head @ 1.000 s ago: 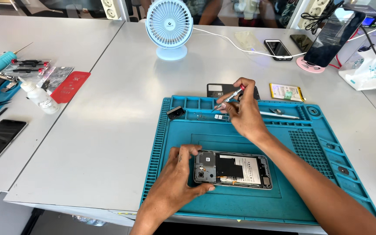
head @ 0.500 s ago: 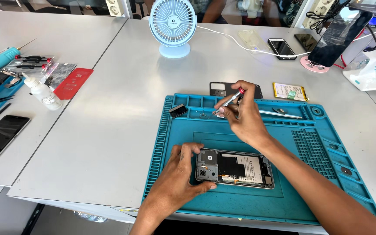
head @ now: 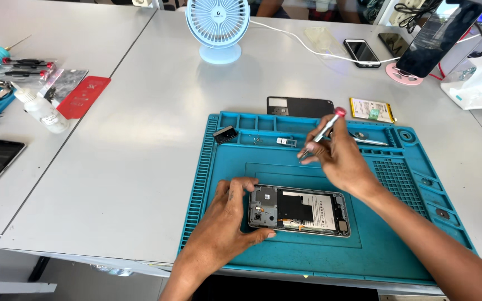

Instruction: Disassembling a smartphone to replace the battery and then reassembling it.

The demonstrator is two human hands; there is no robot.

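Note:
An opened phone (head: pixel 302 210) with its back removed lies on a blue repair mat (head: pixel 241 167). My left hand (head: pixel 224 223) grips the phone's left end and holds it flat on the mat. My right hand (head: pixel 341 156) hovers above the mat behind the phone, holding a slim silver screwdriver (head: pixel 322 132) with a red cap, its tip pointing down to the left. Small metal parts (head: pixel 283 141) sit in the mat's back trays.
A black back cover (head: pixel 299 106) and a yellow battery (head: pixel 371 109) lie behind the mat. A light-blue desk fan (head: pixel 217 25) stands farther back, with phones (head: pixel 362 53) and a stand at the far right. Tools, a bottle (head: pixel 40 110) and a red card (head: pixel 83 96) lie left.
My right hand has drawn the screwdriver back from the mat's rear trays toward the phone and tilted it. My left hand has stayed on the phone.

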